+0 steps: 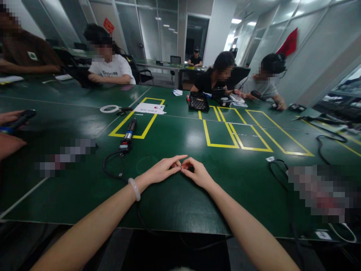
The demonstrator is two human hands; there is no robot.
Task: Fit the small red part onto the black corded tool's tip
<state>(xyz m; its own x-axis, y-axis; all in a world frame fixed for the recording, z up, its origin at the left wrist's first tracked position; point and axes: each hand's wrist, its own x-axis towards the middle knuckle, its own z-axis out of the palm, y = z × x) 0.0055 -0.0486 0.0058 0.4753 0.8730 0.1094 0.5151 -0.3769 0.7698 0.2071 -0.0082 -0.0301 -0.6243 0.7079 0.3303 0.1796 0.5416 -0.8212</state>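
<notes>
My left hand (pixel 165 169) and my right hand (pixel 196 171) meet fingertip to fingertip just above the green table (pixel 180 203). Between them is a small orange piece (pixel 183 166), too small to name. The right thumb and index finger are pinched on it. The left thumb and fingers are also closed at its near side, and whatever they hold is hidden. A pale bangle (pixel 134 189) circles my left wrist. To the left of my hands lies a dark electric screwdriver (pixel 130 130) with a blue band and a black cable.
Yellow tape rectangles (pixel 222 146) mark the table. A white paper sheet (pixel 149 108), a white cable coil (pixel 109 109) and a black tray (pixel 198 102) lie farther back. Black cables (pixel 278 162) run at right. Several people sit around; a co-worker's hand (pixel 11 120) is at the left edge.
</notes>
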